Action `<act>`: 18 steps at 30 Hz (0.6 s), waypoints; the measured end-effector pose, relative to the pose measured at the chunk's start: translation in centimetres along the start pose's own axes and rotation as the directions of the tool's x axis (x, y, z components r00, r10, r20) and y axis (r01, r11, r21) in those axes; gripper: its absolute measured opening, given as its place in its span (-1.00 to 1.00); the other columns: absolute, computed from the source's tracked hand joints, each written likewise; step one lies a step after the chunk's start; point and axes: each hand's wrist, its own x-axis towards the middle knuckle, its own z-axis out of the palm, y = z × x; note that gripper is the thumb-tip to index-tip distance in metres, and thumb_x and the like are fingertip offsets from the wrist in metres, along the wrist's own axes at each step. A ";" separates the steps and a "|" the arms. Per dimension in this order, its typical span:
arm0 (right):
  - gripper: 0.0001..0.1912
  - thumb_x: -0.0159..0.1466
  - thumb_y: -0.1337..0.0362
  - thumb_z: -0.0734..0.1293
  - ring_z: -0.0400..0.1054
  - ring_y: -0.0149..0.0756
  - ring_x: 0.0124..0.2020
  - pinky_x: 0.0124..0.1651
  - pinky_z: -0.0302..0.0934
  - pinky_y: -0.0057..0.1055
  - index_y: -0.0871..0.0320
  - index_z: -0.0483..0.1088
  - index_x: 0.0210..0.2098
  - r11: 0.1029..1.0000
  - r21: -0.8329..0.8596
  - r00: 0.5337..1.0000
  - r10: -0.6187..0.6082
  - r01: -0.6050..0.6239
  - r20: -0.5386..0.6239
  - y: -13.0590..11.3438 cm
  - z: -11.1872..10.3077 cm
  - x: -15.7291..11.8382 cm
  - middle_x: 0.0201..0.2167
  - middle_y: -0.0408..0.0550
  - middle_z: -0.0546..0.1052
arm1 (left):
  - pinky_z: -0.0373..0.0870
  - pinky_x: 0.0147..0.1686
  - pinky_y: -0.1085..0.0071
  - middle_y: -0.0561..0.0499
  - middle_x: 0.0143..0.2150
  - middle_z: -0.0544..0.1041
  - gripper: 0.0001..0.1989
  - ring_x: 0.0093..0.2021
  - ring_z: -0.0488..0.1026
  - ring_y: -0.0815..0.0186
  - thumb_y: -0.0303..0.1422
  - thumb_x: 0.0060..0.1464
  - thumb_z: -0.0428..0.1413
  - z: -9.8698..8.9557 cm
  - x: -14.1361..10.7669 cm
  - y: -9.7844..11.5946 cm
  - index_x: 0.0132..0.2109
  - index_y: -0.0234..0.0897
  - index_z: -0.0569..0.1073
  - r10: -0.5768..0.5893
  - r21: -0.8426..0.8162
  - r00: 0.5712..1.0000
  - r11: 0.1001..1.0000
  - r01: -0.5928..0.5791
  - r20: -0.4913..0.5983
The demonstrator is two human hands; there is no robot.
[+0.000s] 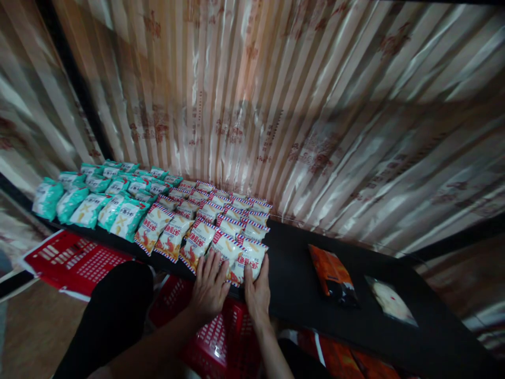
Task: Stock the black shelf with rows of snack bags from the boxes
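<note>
Rows of white snack bags with red lettering and striped edges (197, 238) lie on a black shelf (288, 263). My left hand (211, 284) rests on the front edge of one of these bags, fingers spread. At the right end of the front row, my right hand (257, 287) touches the side and front of the last bag (249, 258), thumb apart from the fingers. Neither hand is wrapped round a bag. Left of the white bags stand several rows of teal snack bags (128, 218).
An orange and black packet (333, 273) and a clear packet with pale contents (390, 300) lie on the shelf's right part. Red baskets (84, 263) stand below. Orange packets (339, 358) are under the shelf. A pleated printed sheet (244, 95) hangs behind.
</note>
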 end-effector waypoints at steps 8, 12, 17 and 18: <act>-0.17 0.19 -0.12 0.08 0.12 -0.02 0.17 0.08 0.09 -0.13 0.26 -0.17 0.28 0.999 -0.028 1.000 0.018 -0.018 0.007 -0.4 -0.2 -0.4 0.19 0.21 0.19 | -0.04 0.19 0.00 -0.33 0.26 0.08 -0.42 0.29 -0.08 0.01 -0.36 0.10 -0.08 -0.8 -3.4 -2.5 0.25 -0.50 0.05 -0.039 0.102 0.999 0.994 0.037 0.012; -0.21 0.20 -0.11 0.07 0.15 -0.05 0.15 0.06 0.12 -0.14 0.23 -0.14 0.28 0.999 -0.030 1.000 -0.021 0.021 0.010 0.0 -0.1 -0.4 0.16 0.17 0.24 | -0.09 0.21 0.03 -0.26 0.25 0.14 -0.45 0.29 -0.06 0.04 -0.34 0.10 -0.10 -0.8 -3.5 -3.5 0.22 -0.47 0.13 -0.029 0.139 0.997 0.990 0.020 0.065; -0.18 0.19 -0.13 0.07 0.14 -0.02 0.15 0.07 0.10 -0.12 0.24 -0.13 0.28 0.999 -0.037 1.000 -0.009 0.009 -0.003 0.3 0.2 -0.2 0.17 0.19 0.23 | -0.09 0.21 0.04 -0.25 0.23 0.18 -0.48 0.28 -0.02 0.03 -0.34 0.09 -0.08 -0.7 -3.3 -3.8 0.18 -0.49 0.21 -0.019 0.139 0.997 0.990 0.009 0.071; -0.18 0.19 -0.13 0.06 0.14 -0.02 0.16 0.07 0.10 -0.12 0.25 -0.13 0.28 0.999 -0.036 1.000 -0.010 0.010 0.001 0.3 0.3 -0.2 0.18 0.19 0.22 | -0.09 0.21 0.04 -0.26 0.23 0.19 -0.48 0.28 -0.02 0.03 -0.34 0.09 -0.08 -0.7 -3.3 -3.8 0.18 -0.50 0.22 -0.021 0.138 0.998 0.990 0.012 0.062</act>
